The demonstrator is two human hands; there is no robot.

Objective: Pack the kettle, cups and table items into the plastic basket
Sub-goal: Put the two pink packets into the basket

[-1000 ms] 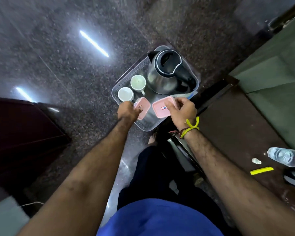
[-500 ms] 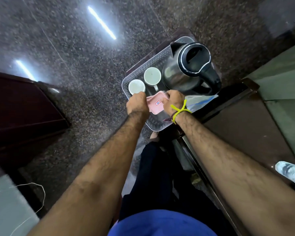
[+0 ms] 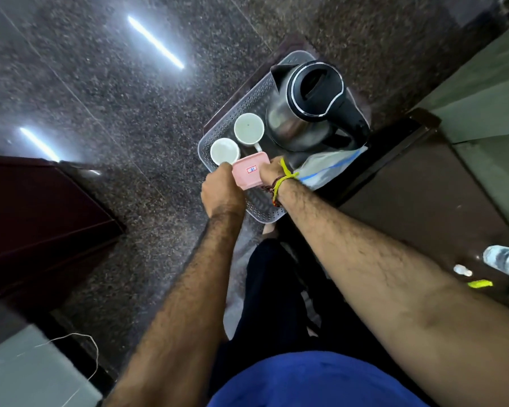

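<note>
Head view showed your left hand (image 3: 222, 189) and right hand (image 3: 269, 171) each holding one side of the pink box (image 3: 249, 174) over the near end of the plastic basket (image 3: 265, 211) on the floor, fingers hidden beyond the knuckles. From that box, the two white cups (image 3: 238, 141) stood at eleven o'clock and the steel kettle (image 3: 309, 108) at one o'clock, a plastic bag (image 3: 325, 168) at three. Box looked light, stiff and smooth, best held by its short sides; cups likely break easily, kettle heavy, lifted by its black handle.
</note>
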